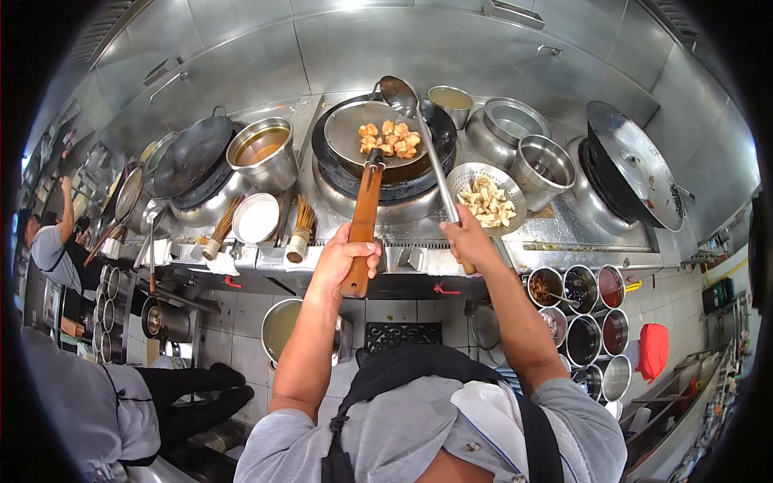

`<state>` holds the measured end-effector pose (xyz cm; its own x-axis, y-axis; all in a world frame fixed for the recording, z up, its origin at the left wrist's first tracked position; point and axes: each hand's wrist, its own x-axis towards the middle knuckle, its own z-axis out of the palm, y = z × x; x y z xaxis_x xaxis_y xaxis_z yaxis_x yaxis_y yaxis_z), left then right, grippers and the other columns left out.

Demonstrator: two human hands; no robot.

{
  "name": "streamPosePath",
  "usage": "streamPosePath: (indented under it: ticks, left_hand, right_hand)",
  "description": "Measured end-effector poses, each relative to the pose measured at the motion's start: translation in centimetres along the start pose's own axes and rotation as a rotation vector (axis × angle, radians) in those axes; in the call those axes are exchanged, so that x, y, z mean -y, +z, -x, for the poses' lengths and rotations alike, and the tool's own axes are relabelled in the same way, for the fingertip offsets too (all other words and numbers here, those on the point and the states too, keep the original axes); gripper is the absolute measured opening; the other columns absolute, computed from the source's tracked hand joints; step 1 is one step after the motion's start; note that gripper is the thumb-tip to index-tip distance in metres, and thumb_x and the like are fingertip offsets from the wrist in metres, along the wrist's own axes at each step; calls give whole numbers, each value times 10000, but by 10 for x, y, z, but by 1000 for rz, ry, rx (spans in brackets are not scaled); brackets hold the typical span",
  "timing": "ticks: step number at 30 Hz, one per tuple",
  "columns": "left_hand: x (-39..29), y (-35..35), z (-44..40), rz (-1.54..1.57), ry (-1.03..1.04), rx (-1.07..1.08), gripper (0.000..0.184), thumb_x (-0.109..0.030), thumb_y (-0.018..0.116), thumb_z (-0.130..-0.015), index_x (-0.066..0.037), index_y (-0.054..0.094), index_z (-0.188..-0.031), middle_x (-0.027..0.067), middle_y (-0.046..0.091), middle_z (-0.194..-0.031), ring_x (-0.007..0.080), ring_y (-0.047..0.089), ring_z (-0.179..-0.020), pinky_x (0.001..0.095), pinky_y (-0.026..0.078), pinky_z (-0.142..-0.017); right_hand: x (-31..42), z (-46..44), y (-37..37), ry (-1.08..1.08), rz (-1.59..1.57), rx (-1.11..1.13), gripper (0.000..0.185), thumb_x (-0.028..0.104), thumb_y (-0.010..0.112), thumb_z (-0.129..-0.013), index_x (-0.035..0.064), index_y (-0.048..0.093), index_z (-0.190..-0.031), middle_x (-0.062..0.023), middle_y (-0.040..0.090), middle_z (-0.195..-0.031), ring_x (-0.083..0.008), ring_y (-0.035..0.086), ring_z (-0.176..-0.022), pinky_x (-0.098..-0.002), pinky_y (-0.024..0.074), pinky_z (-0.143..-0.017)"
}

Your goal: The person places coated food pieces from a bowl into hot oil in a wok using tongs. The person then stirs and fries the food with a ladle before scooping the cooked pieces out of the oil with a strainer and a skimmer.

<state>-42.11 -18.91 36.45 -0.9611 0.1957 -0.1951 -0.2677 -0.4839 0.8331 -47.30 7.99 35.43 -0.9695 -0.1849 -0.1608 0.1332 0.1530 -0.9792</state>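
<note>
My left hand [346, 256] is closed around the wooden handle of a wide mesh strainer [345, 131]. Browned chunks of food [390, 138], perhaps meat, lie in the strainer over a wok [441, 129] on the middle burner. In my right hand [469, 238] is the long handle of a ladle [400, 95]; its bowl is up at the far rim of the wok. Beside my right hand sits a perforated metal bowl [461, 179] with pale cut pieces [486, 201], perhaps mushrooms. What is inside the wok is mostly hidden by the strainer.
A pot of brown liquid [262, 147], a white-filled bowl [256, 218] and bamboo brushes [299, 231] stand left. Metal pots [544, 165] and a tilted wok [636, 165] are at right. Several seasoning tins [582, 338] are low right. Co-workers [88, 402] stand at left.
</note>
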Motion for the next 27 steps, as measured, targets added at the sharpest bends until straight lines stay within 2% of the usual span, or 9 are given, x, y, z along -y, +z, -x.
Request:
streamPosePath:
  ticks: [1,4,5,8,12,21,24,27]
  left_hand:
    - [-3,-1,1,-24,-9,-9,491,48,611,-824,6,396,-1263,150,608,-815,186,578,-592,315,492,-473]
    - [-13,-12,0,-194,-29,2,479,52,622,-816,8,408,-1243,141,614,-809,176,582,-575,308,495,-460]
    - [-19,-21,-3,-232,-58,-6,601,61,645,-778,-5,377,-1312,119,611,-772,174,587,-558,317,498,-451]
    - [-38,-32,-13,-461,-78,-68,613,76,624,-767,0,385,-1326,109,600,-746,177,574,-532,333,487,-445]
    - [-57,-31,-24,-717,-39,-180,617,92,586,-753,-4,399,-1334,88,561,-711,175,565,-515,343,481,-432]
    - [-78,-41,-39,-1066,97,-343,588,99,522,-741,-5,428,-1312,79,560,-709,163,536,-475,327,466,-401]
    - [-83,-40,-41,-1007,146,-343,583,95,535,-735,-4,429,-1299,79,562,-718,167,539,-476,328,468,-403]
    - [-87,-26,-43,-748,118,-297,525,86,574,-763,-7,432,-1260,105,589,-769,173,566,-528,322,490,-436]
  right_hand:
    - [-1,0,-6,22,-8,27,420,133,588,-938,106,452,-1335,15,458,-646,-77,421,-424,-265,352,-368]
    - [12,18,-11,31,27,4,441,131,589,-936,91,446,-1351,17,454,-642,-74,412,-417,-261,350,-369]
    - [6,19,-13,1,-2,-6,439,131,593,-933,74,448,-1344,15,451,-639,-73,405,-411,-259,345,-370]
    - [6,26,-17,0,-8,-40,450,125,593,-932,65,443,-1352,19,448,-625,-73,401,-408,-262,340,-368]
    - [-9,36,-33,-35,-79,-23,497,120,587,-943,100,408,-1407,29,445,-646,-73,432,-436,-262,373,-379]
    - [-21,106,-81,16,-134,-229,471,127,579,-942,85,435,-1389,30,454,-632,-69,425,-421,-239,344,-367]
    - [-31,131,-98,37,-180,-269,470,122,574,-940,74,436,-1387,23,459,-636,-67,421,-418,-236,342,-366]
    - [-32,158,-113,43,-238,-305,461,117,559,-946,61,428,-1385,16,464,-645,-67,417,-416,-232,346,-370]
